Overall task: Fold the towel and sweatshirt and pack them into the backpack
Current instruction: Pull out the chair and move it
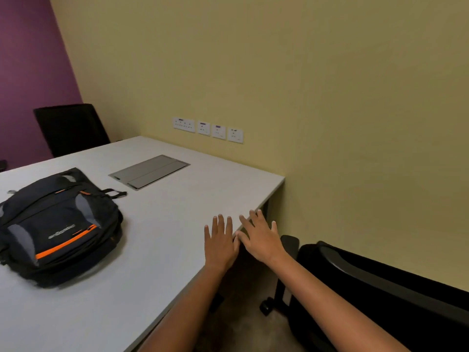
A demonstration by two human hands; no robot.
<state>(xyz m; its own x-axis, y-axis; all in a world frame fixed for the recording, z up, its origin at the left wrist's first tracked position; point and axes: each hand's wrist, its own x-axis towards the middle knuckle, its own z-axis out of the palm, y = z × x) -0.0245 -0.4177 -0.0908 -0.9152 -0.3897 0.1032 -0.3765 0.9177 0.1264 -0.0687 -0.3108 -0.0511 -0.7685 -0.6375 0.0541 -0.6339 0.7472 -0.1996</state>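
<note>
Both the left grip [220, 243] and right grip [261, 240] are empty, fingers straight and spread, side by side at the right edge of the bench [165, 250], thumbs nearly touching. The dark backpack [58, 229] with orange trim lies flat on the bench well to their left; a black chair [380, 288] stands beside the bench on the right.
</note>
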